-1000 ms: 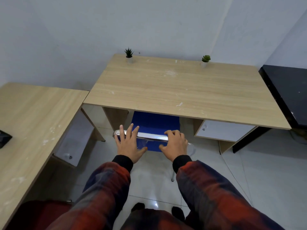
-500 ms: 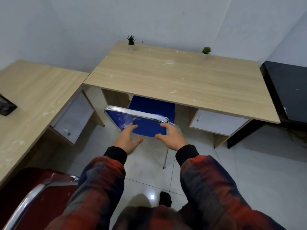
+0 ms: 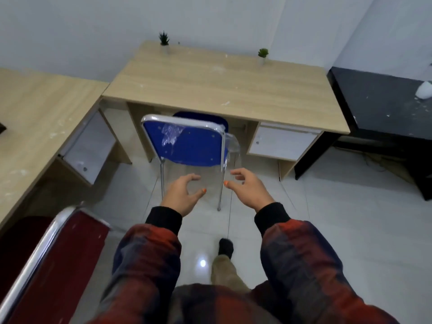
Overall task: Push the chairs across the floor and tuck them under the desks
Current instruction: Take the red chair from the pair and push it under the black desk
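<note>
Head view: left of the blue chair (image 3: 187, 146), a red chair (image 3: 58, 260) stands near the side worktop (image 3: 35, 113). Blue chair's seat sits under the middle worktop (image 3: 222, 90). Below its backrest, left hand (image 3: 181, 195) and right hand (image 3: 249, 190) hover loosely curled, grasping nothing.

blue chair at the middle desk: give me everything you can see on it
The blue chair has a blue padded backrest framed by a chrome tube, with torn clear plastic wrap hanging off the back and its right corner. Two thin chrome rear legs stand on the white tiled floor. The seat sits partly under the wooden desk, between its side panels; the backrest stays outside the desk edge. It stands upright. Neither the left hand nor the right hand touches it.
</note>
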Motion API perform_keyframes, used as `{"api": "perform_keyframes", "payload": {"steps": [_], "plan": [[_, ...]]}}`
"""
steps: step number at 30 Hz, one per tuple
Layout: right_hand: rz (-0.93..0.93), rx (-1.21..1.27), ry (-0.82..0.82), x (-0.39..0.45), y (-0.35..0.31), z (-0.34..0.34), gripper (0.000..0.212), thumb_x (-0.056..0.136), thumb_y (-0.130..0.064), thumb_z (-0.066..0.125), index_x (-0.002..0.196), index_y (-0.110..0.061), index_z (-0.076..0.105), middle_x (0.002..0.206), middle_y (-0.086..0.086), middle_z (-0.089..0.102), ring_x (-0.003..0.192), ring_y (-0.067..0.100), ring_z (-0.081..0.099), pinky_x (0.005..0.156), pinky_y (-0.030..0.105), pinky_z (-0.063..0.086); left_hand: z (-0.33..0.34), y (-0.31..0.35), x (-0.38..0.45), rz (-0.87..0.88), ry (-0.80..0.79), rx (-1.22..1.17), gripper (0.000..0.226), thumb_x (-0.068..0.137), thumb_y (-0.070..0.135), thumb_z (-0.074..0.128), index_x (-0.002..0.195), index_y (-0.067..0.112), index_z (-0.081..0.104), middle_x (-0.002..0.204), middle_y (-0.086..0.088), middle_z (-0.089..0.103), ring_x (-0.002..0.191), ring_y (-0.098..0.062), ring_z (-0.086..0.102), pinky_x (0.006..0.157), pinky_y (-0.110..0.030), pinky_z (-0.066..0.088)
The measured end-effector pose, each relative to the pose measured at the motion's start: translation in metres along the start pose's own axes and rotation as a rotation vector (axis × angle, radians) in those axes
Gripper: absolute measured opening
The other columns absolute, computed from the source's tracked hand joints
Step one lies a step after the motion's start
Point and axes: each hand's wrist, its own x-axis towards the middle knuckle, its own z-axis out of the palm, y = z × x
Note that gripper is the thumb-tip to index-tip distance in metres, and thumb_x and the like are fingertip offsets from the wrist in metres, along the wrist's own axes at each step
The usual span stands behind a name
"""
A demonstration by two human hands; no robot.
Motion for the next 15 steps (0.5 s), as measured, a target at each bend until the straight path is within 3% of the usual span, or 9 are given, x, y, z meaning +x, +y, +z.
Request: {"api": "perform_keyframes", "payload": {"steps": [2,5,8,12,15], "plan": [[0.007,0.013,-0.022,-0.034,0.008,0.014,0.05,0.092,-0.031,0.068,0.138,-0.022,0.052,0.143,0.003,0.049,0.123,0.017,0.047,0.088,0.022,0.04,0.006,-0.006,-0.031,-0.01,-0.031,-0.014,0.042,0.089,0.029,0.067,0.129,0.018,0.057,0.136,0.0,0.055,0.13,-0.018,0.046,0.101,-0.025,0.032],[0.029,0.015,-0.041,-0.059,0.02,0.021,0.051,0.091,-0.031,0.069,0.138,-0.023,0.052,0.144,0.004,0.048,0.129,0.018,0.045,0.093,0.026,0.036,0.015,-0.007,-0.052,-0.024,-0.079,-0.014,0.041,0.091,0.028,0.065,0.13,0.019,0.057,0.137,0.0,0.054,0.13,-0.017,0.045,0.097,-0.021,0.03],[0.05,0.015,-0.012,-0.086,0.035,0.015,0.05,0.092,-0.03,0.069,0.138,-0.022,0.052,0.143,0.004,0.048,0.121,0.016,0.046,0.09,0.027,0.036,0.025,-0.001,-0.074,-0.017,-0.104,-0.017,0.042,0.091,0.029,0.064,0.131,0.02,0.056,0.139,-0.001,0.052,0.131,-0.017,0.044,0.096,-0.021,0.029],[0.027,-0.002,0.018,-0.111,0.043,0.007,0.05,0.092,-0.031,0.067,0.139,-0.022,0.051,0.143,0.005,0.049,0.124,0.018,0.046,0.093,0.028,0.037,0.03,0.01,-0.106,-0.012,-0.081,-0.01,0.042,0.092,0.032,0.063,0.131,0.022,0.055,0.14,-0.001,0.051,0.13,-0.017,0.044,0.095,-0.023,0.03],[-0.03,-0.013,-0.018,-0.134,0.05,0.006,0.05,0.093,-0.031,0.067,0.14,-0.022,0.05,0.144,0.003,0.048,0.109,0.011,0.051,0.085,0.024,0.039,0.037,0.017,-0.135,-0.022,-0.038,-0.022,0.041,0.092,0.033,0.063,0.131,0.022,0.055,0.139,-0.001,0.052,0.13,-0.017,0.045,0.094,-0.023,0.032]]}}
